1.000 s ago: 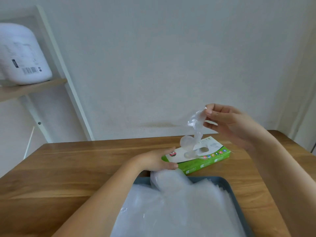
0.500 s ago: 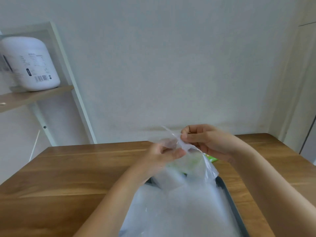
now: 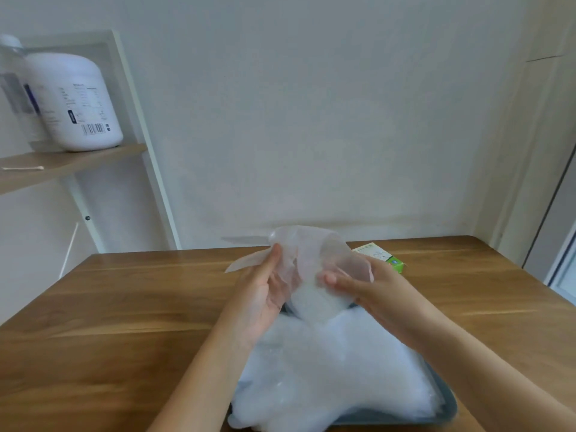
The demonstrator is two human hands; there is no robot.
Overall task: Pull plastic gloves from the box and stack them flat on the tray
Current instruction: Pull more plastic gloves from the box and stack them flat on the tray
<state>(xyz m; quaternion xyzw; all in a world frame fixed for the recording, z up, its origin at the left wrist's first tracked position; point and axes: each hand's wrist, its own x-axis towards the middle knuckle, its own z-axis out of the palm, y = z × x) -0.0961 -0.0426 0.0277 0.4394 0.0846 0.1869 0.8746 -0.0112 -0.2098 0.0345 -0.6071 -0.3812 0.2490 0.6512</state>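
Observation:
A clear plastic glove (image 3: 311,254) hangs crumpled just above the far end of the tray, between my two hands. My left hand (image 3: 265,294) holds its left side, thumb up against the film. My right hand (image 3: 371,291) holds the right side, its fingers pointing left and partly veiled by the plastic. Below them a thick pile of clear gloves (image 3: 336,375) lies on the dark blue-grey tray (image 3: 448,405). The green and white glove box (image 3: 388,258) lies on the table beyond my right hand, mostly hidden by it.
The wooden table (image 3: 140,307) runs to the white wall. At the upper left, a wooden shelf (image 3: 62,163) on a white frame carries a large white jug (image 3: 78,104). A door frame stands at the far right.
The glove came fully out of the box. Both hands took hold of it, lowered it toward the tray, and now spread it wider apart. The camera has tilted down a little.

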